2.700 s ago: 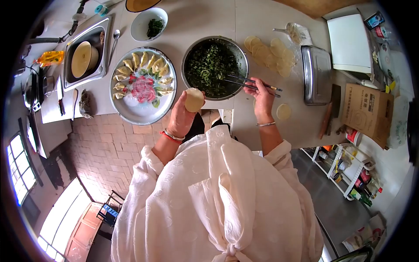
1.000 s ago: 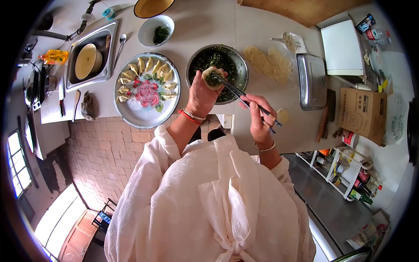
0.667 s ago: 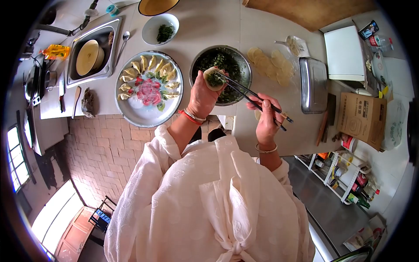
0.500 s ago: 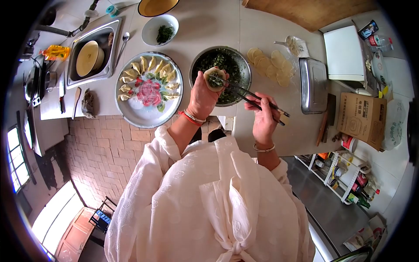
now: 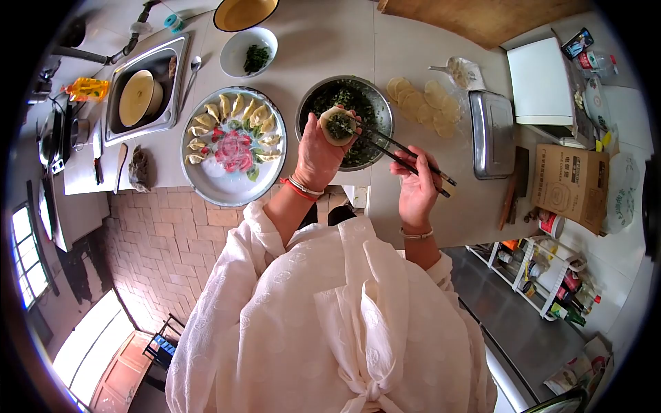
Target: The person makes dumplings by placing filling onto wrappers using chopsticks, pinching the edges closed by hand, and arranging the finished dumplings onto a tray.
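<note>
My left hand is curled around a round dumpling wrapper with a mound of green filling on it. It is held over the near side of a steel bowl of chopped green filling. Dark chopsticks are gripped in my right hand, their tips at the wrapper's right edge by the filling. To the left, a large enamel tray with a red flower pattern carries several folded dumplings around its rim. Flat wrappers lie overlapping on the counter right of the bowl.
A white bowl with chopped greens and a yellow basin stand behind the tray. At the left are a spoon and a sink. A lidded metal box, a knife and a cardboard box are at the right.
The chopstick tips have drawn back right from the middle of the filling toward the wrapper's edge. More of the filling shows. The camera view has shifted slightly.
</note>
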The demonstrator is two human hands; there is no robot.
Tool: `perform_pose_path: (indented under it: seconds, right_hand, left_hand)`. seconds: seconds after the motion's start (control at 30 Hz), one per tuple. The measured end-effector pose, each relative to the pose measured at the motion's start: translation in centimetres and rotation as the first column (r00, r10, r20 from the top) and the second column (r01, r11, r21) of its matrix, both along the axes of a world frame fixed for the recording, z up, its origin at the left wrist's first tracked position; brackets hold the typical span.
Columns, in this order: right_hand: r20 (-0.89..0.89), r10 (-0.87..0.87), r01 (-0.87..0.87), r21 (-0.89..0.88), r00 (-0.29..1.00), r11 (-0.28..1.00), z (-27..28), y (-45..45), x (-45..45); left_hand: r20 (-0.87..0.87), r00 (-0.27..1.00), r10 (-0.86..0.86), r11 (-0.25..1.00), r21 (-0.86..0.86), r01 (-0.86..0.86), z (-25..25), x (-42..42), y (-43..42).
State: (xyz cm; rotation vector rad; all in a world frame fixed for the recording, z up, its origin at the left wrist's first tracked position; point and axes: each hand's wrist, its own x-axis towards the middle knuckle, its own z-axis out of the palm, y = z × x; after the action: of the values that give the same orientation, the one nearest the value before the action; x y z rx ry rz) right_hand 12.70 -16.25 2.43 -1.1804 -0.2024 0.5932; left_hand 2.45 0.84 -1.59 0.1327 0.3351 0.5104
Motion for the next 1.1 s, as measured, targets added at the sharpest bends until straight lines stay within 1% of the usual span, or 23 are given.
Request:
perform_pose_path:
  seconds: [0.07, 0.17, 0.27, 0.37, 0.47, 0.57, 0.6, 0.67, 0.7, 0.77, 0.83, 0.87, 1.0, 1.1]
  right_hand:
    - [-0.021, 0.001, -0.001, 0.003, 1.000, 1.000, -0.3, 0.2, 0.2]
    - [-0.032, -0.013, 0.012, -0.020, 0.999, 1.000, -1.0, 0.6, 0.0]
    - [-0.066, -0.022, 0.022, 0.000, 0.998, 1.000, -1.9, 0.5, 0.1]
    - [-0.083, -0.030, 0.030, 0.004, 0.996, 1.000, -2.4, 0.4, 0.3]
    - [-0.111, -0.044, 0.047, 0.021, 0.993, 0.999, -1.6, 0.4, 0.3]
    - [-0.153, -0.061, 0.072, 0.064, 0.986, 0.995, -0.7, 0.3, 0.8]
    - [-0.172, -0.078, 0.094, 0.090, 0.982, 0.992, -0.4, 0.2, 1.1]
    - [-0.137, -0.115, 0.129, 0.103, 0.984, 0.986, 0.2, 0.0, 2.1]
    - [-0.121, -0.133, 0.147, 0.111, 0.984, 0.983, 0.2, -0.1, 2.7]
    - [0.077, -0.136, 0.141, -0.071, 0.988, 0.987, -0.3, -0.3, 3.3]
    - [0.241, -0.091, 0.154, -0.255, 0.966, 0.955, -0.2, -0.1, 3.3]
    - [0.291, -0.095, 0.166, -0.229, 0.952, 0.959, 0.2, -0.2, 3.1]
    - [0.176, -0.121, 0.135, -0.068, 0.977, 0.989, 2.0, -0.4, 3.4]
    - [-0.047, 0.000, 0.002, 0.036, 0.999, 0.999, 1.8, -0.5, 4.0]
  left_hand:
    - [-0.002, 1.000, -0.009, 0.999, 0.031, 0.009, 0.1, 0.1, 0.0]
    - [-0.002, 1.000, -0.023, 1.000, 0.020, 0.023, 0.3, 0.2, -0.2]
    - [-0.026, 0.999, -0.031, 0.999, -0.025, 0.030, 0.4, 0.1, -0.1]
    - [-0.033, 0.999, -0.034, 0.999, -0.034, 0.033, 0.3, -0.2, -0.2]
    - [-0.038, 0.999, -0.029, 0.999, -0.024, 0.028, -0.2, -0.4, 0.0]
    - [-0.100, 0.995, -0.002, 0.998, -0.065, -0.004, -0.8, -0.7, 0.1]
    - [-0.070, 0.997, -0.008, 0.998, -0.066, 0.004, -1.1, -0.9, 0.2]
    - [-0.013, 1.000, -0.018, 0.998, -0.065, 0.018, -1.7, -1.3, 0.4]
    - [-0.025, 1.000, -0.015, 0.998, -0.057, 0.013, -1.7, -1.5, 0.4]
    - [-0.049, 0.999, -0.010, 0.999, -0.037, 0.008, -1.7, -1.8, 0.5]
    - [-0.049, 0.999, -0.011, 0.999, -0.043, 0.009, -1.5, -1.8, 0.7]
    - [-0.052, 0.999, -0.006, 0.999, -0.045, 0.003, -1.5, -1.9, 0.9]
    - [-0.009, 0.999, -0.034, 0.999, -0.039, 0.034, -0.9, -2.0, 1.1]
    - [-0.013, 0.998, -0.067, 0.998, -0.017, 0.066, -0.2, -1.8, 1.0]
